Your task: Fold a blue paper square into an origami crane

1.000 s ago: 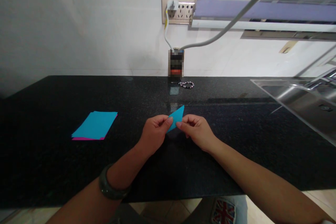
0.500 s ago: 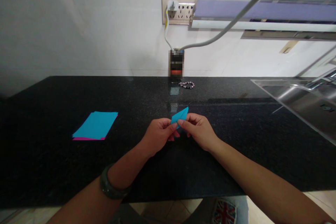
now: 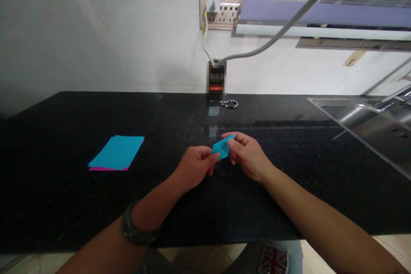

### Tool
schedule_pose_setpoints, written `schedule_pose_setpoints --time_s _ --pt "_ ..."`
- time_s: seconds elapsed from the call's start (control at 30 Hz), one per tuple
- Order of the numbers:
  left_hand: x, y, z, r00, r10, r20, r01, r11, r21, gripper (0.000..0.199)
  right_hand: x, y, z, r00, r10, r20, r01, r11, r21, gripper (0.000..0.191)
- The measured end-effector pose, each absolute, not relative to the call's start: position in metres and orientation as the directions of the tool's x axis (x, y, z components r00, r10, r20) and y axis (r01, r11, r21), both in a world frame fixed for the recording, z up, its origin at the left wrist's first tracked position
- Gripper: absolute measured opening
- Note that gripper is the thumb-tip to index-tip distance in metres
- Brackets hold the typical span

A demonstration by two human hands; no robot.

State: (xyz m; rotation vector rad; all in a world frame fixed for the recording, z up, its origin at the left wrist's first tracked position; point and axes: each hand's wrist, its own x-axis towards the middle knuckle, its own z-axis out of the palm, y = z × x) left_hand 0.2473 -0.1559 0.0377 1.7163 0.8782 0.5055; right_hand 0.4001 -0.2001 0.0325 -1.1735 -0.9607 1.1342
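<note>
A small folded piece of blue paper [image 3: 221, 147] is held between both hands above the dark countertop. My left hand [image 3: 195, 166] pinches its lower left part, with the thumb on top. My right hand [image 3: 248, 154] grips the upper right corner between thumb and fingers. To the left on the counter lies a stack of paper sheets [image 3: 118, 152], blue on top with a pink edge showing beneath.
A beaded bracelet [image 3: 229, 104] lies near the wall beside a blurred dark device [image 3: 216, 80] with cables. A metal sink [image 3: 379, 124] is set into the black countertop [image 3: 64, 205] at the right. A wall socket [image 3: 221, 13] is above.
My right hand has moved from the middle of the blue paper up to its right corner. The paper has turned slightly and its tip points less steeply upward.
</note>
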Motion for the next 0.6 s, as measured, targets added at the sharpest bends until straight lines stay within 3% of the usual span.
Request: schedule_pose_setpoints --time_s 0.07,0.17,0.3,0.5,0.6 --pt "0.248 -0.156 0.038 0.664 0.741 -0.100 0.313 -0.153 0.937 0.033 0.399 -0.201 0.031 0.117 0.993 -0.034 -0.103 -0.022 -0.994 0.027" --pt "0.248 -0.155 0.036 0.671 0.733 -0.107 0.316 -0.153 0.936 0.029 0.399 -0.201 0.028 0.191 0.981 -0.036 -0.109 -0.015 -0.994 0.029" --pt "0.248 -0.151 0.033 0.588 0.804 -0.085 0.331 -0.144 0.932 0.027 0.402 -0.199 0.028 0.283 0.958 -0.051 -0.197 0.006 -0.980 0.038" --pt "0.245 -0.145 0.032 0.447 0.895 -0.005 0.259 -0.124 0.958 0.030 0.403 -0.198 0.030 0.347 0.936 -0.060 -0.204 0.013 -0.979 0.028" --pt "0.243 -0.143 0.030 0.416 0.909 0.008 0.237 -0.117 0.964 0.031 0.403 -0.199 0.029 0.333 0.940 -0.070 -0.196 -0.004 -0.981 0.032"
